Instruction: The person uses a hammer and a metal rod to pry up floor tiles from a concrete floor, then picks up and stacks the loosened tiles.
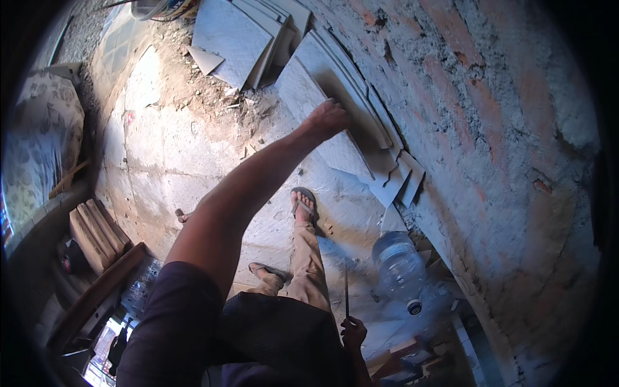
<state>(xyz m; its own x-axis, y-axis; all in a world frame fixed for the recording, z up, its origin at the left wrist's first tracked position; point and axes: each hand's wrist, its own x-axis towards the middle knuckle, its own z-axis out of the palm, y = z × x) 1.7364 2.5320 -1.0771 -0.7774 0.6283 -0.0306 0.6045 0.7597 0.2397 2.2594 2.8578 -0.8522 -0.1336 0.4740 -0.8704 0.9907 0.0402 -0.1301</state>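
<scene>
A flat, thin, pale grey slab [342, 153] with straight edges, tile-like, leans at upper centre of the frame, its face dull and dusty. Behind it, more slabs [379, 109] stand against the wall, with a shadowed brownish gap between. The person's left hand [329, 119] is closed, fingers curled over the slab's upper edge; the thumb's position is hard to see. At lower centre, the right hand [353, 334] is closed around the lower end of a thin, dark, straight rod [346, 291], which points upward.

A second stack of pale slabs [233, 40] sits at the top, beside a broken triangular piece [206, 60]. The colourful print on a bucket [173, 8] at the top edge is too cut off to read. Right of centre lies a large, clear plastic bottle [400, 267] with a dark cap. The wall [490, 129] is rough, flaking plaster over reddish patches; the floor [187, 142] is dusty, cracked concrete.
</scene>
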